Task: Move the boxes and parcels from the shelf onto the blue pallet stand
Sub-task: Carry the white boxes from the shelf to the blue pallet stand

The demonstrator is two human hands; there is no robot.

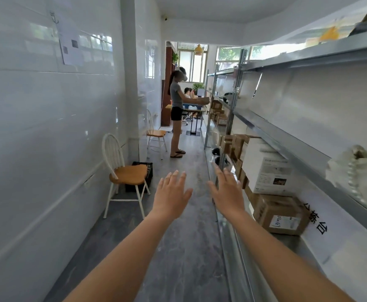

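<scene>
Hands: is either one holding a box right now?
No. The left hand and right hand are both open and empty above the floor, beside the shelf.

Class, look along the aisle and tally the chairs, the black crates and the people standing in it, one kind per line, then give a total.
Chairs: 2, the near chair and the far chair
Black crates: 1, the crate
Standing people: 1, the person
Total: 4

A narrow aisle with white tiled wall [36,127], grey floor [184,247], wooden-seated chair [123,171], and bright far windows [192,62].
</scene>
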